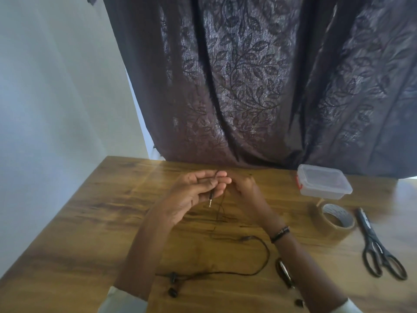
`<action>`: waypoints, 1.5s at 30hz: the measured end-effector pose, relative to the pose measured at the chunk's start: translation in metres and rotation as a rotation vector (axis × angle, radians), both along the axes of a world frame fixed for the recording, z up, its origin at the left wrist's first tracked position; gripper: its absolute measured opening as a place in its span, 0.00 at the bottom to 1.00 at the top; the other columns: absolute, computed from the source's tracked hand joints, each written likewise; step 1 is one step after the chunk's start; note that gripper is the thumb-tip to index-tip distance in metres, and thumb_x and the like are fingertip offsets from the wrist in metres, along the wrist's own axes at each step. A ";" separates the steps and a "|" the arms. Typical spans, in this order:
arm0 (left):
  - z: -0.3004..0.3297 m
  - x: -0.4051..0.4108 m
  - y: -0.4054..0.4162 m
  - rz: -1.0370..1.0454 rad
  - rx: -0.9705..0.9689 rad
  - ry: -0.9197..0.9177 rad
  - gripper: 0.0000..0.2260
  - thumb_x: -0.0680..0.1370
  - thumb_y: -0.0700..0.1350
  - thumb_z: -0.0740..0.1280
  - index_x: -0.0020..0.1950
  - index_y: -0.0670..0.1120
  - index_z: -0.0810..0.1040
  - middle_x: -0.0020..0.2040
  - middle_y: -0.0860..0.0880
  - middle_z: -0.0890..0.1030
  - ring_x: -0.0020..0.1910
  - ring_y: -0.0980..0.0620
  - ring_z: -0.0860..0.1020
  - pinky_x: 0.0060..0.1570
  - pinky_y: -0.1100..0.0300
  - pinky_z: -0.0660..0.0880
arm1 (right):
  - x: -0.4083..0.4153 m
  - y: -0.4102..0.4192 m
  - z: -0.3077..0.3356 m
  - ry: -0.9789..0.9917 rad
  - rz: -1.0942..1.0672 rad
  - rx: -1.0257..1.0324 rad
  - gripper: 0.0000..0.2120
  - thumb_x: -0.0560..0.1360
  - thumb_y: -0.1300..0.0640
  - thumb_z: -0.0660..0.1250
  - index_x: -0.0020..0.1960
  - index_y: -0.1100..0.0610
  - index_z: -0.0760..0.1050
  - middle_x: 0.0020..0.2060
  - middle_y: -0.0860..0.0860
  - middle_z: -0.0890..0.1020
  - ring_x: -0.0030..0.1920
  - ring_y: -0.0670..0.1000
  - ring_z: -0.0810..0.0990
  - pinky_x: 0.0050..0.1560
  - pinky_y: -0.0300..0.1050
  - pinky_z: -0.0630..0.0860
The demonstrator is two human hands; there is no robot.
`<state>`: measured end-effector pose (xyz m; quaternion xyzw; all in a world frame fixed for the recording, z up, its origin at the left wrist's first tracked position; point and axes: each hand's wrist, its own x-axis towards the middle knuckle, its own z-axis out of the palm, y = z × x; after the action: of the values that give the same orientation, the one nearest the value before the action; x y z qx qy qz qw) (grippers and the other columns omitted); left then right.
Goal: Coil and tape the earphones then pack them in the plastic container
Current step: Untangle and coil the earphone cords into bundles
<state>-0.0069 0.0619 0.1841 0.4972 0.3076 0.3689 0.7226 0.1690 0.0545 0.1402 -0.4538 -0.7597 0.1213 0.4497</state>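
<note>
Black wired earphones (259, 271) trail across the wooden table (94, 222). Their cable runs from my hands down to the earbuds (172, 292) near the front edge. My left hand (194, 195) is raised above the table, its thumb and fingers pinching the cable just above the metal jack plug (210, 201), which hangs down. My right hand (242, 188) sits right beside it, fingers curled, holding the cable where it loops over the left fingers. A clear plastic container (323, 185) with its lid on stands at the back right.
A roll of brown tape (334, 221) lies in front of the container. Black scissors (379, 247) lie to its right. A dark leaf-patterned curtain (248, 86) hangs behind the table, and a pale wall stands at the left.
</note>
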 end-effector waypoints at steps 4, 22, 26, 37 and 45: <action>0.015 0.009 0.000 0.043 0.032 -0.198 0.16 0.70 0.35 0.65 0.57 0.39 0.77 0.52 0.43 0.84 0.49 0.54 0.83 0.47 0.65 0.79 | -0.011 -0.013 -0.004 0.037 -0.002 -0.056 0.13 0.81 0.64 0.58 0.43 0.50 0.72 0.31 0.42 0.75 0.31 0.42 0.75 0.34 0.32 0.70; 0.016 0.011 0.002 0.119 0.494 0.042 0.21 0.76 0.30 0.63 0.69 0.37 0.68 0.61 0.45 0.80 0.60 0.52 0.79 0.55 0.63 0.75 | -0.001 -0.052 0.077 -0.295 -0.089 0.185 0.12 0.82 0.50 0.56 0.55 0.53 0.76 0.46 0.45 0.79 0.39 0.46 0.79 0.34 0.46 0.78; 0.020 0.013 -0.013 -0.020 0.463 0.032 0.17 0.74 0.32 0.65 0.61 0.42 0.75 0.53 0.49 0.84 0.55 0.54 0.80 0.52 0.65 0.75 | 0.006 -0.040 0.095 -0.249 -0.067 0.206 0.10 0.81 0.54 0.58 0.52 0.57 0.76 0.44 0.46 0.78 0.42 0.47 0.78 0.40 0.48 0.77; 0.032 0.019 -0.023 -0.075 0.360 -0.131 0.15 0.80 0.47 0.57 0.57 0.41 0.80 0.50 0.44 0.83 0.43 0.55 0.77 0.45 0.63 0.75 | 0.017 -0.036 0.104 -0.140 -0.118 0.285 0.05 0.77 0.59 0.67 0.49 0.60 0.80 0.42 0.49 0.77 0.41 0.43 0.76 0.46 0.30 0.69; 0.038 0.020 -0.025 -0.003 0.332 -0.215 0.10 0.72 0.43 0.65 0.48 0.45 0.85 0.37 0.48 0.84 0.33 0.57 0.79 0.34 0.68 0.74 | 0.019 -0.037 0.106 0.027 -0.065 0.211 0.06 0.78 0.58 0.65 0.47 0.59 0.79 0.40 0.46 0.80 0.41 0.42 0.78 0.44 0.30 0.70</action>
<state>0.0132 0.0373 0.2218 0.5678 0.1627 0.4643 0.6600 0.1883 0.0177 0.2466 -0.4266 -0.7469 0.0320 0.5090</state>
